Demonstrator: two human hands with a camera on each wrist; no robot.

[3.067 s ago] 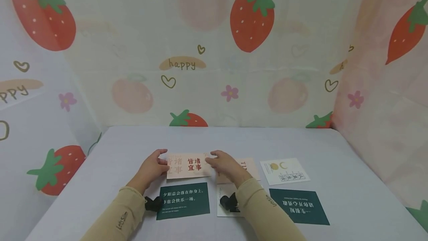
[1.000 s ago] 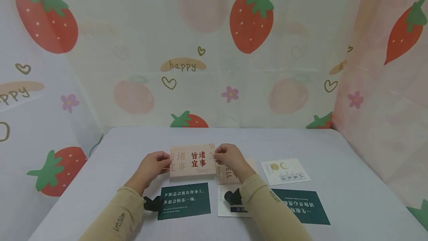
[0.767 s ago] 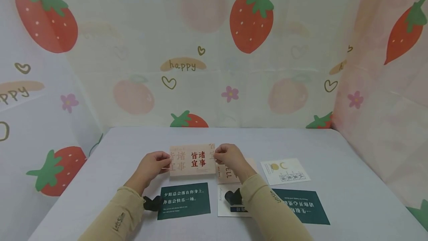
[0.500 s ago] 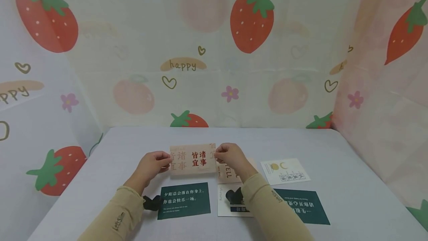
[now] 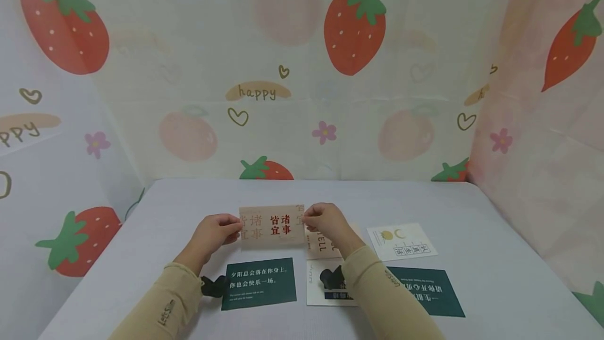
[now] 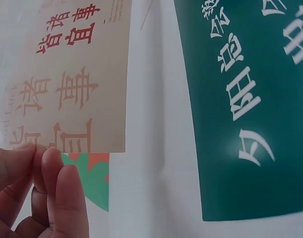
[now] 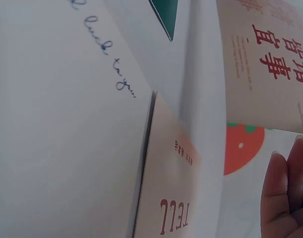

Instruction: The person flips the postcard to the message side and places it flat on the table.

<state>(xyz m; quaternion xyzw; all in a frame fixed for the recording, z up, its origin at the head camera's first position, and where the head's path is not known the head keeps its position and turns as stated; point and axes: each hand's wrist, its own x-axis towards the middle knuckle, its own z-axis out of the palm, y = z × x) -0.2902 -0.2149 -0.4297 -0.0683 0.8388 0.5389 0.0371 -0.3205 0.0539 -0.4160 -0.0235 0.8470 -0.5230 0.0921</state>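
Note:
In the head view, a pale pink postcard point(image 5: 264, 219) with red characters is held up off the table, its printed face toward me. My left hand point(image 5: 214, 235) pinches its left edge between thumb and fingers. At its right edge, my right hand point(image 5: 330, 224) pinches it the same way. The left wrist view shows the left fingertips point(image 6: 52, 171) at the postcard's corner point(image 6: 91, 74). Below it lies a dark green postcard point(image 5: 259, 290) with white writing. A second pink postcard point(image 5: 316, 245), reading "TELL", lies partly hidden behind the right hand and forearm.
Near the right forearm lie a white card with a dark band point(image 5: 315, 295) and another green postcard point(image 5: 439, 293), both partly covered. A white card with a moon point(image 5: 384, 245) lies farther right. The white table point(image 5: 189, 193) meets a strawberry-print curtain point(image 5: 302, 172) behind.
Earlier the pink postcard was lower, with the hands' fingers spread at its sides. Both hands since pinch its edges and have raised it, tilting it upright. Over the last second it tilts slightly more.

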